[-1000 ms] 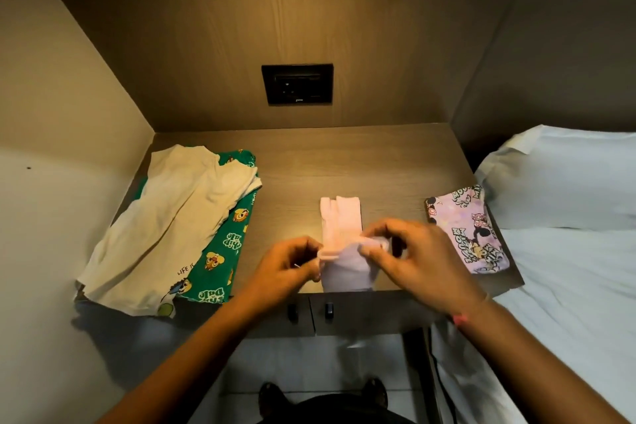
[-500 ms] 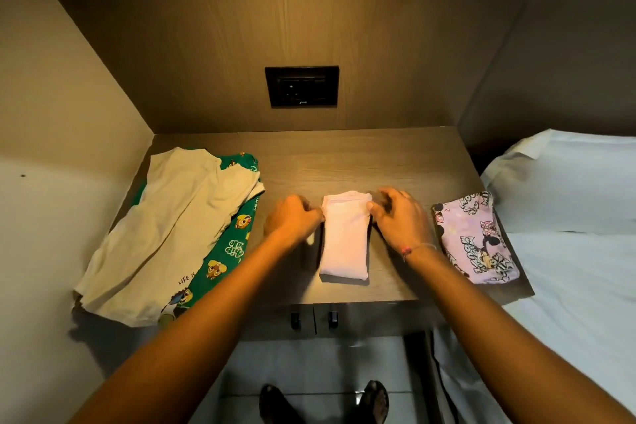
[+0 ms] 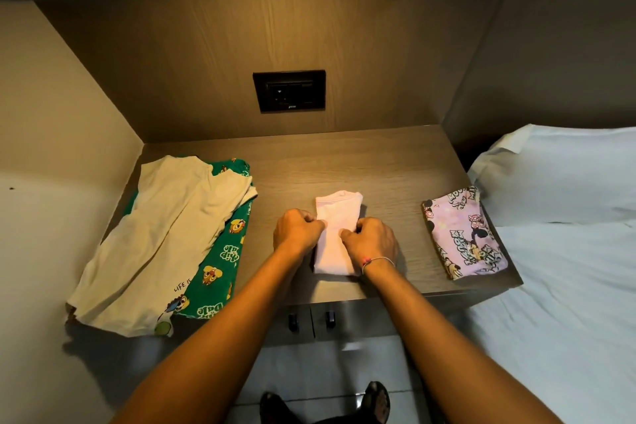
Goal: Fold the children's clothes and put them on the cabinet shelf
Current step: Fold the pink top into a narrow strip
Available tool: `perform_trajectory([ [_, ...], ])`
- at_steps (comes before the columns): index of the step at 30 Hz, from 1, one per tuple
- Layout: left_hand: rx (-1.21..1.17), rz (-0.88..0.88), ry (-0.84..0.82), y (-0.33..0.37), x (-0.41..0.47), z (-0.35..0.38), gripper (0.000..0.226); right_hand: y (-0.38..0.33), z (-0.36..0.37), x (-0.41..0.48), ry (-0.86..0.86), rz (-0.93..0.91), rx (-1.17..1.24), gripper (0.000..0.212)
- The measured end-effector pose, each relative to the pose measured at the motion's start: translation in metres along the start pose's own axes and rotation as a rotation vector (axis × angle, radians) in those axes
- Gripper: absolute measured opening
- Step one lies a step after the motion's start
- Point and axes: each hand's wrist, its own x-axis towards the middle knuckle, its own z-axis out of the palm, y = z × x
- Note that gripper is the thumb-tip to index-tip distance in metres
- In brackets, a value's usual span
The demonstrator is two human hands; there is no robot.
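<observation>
Lengthwise, the folded pink garment [image 3: 339,213] lies mid-counter [image 3: 344,162], long axis running from the front edge toward the back panel. The left hand [image 3: 297,229] and right hand [image 3: 373,241], fingers curled, pinch its two long sides. A cream garment [image 3: 165,237] covers a green printed one [image 3: 220,262] at the left edge; a lilac printed piece [image 3: 464,234] lies at the right edge, beside a white bed [image 3: 568,286].

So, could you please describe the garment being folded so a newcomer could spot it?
Find the wooden shelf left of the bed, under the black socket. At its front middle lies a small folded garment, pinched by the left hand and right hand. It is plain pale pink, unlike the cream shirt and printed purple piece flanking it.
</observation>
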Motion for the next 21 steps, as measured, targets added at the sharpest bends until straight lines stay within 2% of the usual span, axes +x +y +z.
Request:
perform_trajectory([
  [8,-0.43,0.151,-0.119,0.015,-0.029,-0.003,0.006,0.013,-0.024,-0.005,0.032,-0.061,0.389,0.008],
  [10,-0.491,0.226,-0.164,0.029,-0.038,0.002,0.011,0.019,-0.044,-0.004,0.059,-0.079,0.512,0.011],
  [13,-0.597,0.304,-0.28,0.054,-0.056,0.02,0.024,0.039,-0.087,-0.002,0.149,-0.092,0.624,0.028],
  [18,-0.648,0.264,-0.416,0.102,-0.074,0.083,0.041,0.091,-0.154,0.014,0.289,-0.059,0.49,0.043],
  [21,-0.521,0.217,-0.376,0.124,-0.075,0.123,0.045,0.117,-0.171,0.03,0.301,-0.018,0.346,0.044],
])
